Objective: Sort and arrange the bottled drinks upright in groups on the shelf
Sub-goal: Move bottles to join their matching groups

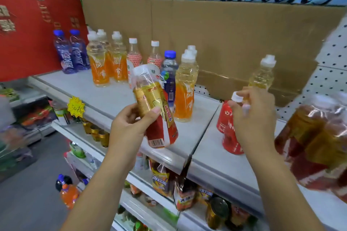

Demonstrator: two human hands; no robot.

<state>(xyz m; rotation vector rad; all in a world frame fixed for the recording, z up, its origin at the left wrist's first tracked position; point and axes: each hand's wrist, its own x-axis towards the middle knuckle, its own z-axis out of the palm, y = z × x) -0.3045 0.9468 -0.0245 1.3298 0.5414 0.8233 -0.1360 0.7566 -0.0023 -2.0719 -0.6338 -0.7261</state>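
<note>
Left hand (129, 124) grips gold-red bottle (150, 99) mid-body, tilted, just left of orange bottle (185, 99). Likely full, heavy, wrap slippery. Right hand (253, 118) at red bottle (226, 120) cap; grasp unclear.

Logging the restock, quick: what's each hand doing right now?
Left hand: holds the wrapped gold-and-red bottle pack.
Right hand: at the top of the red bottle, blurred; grip cannot be told.
</note>
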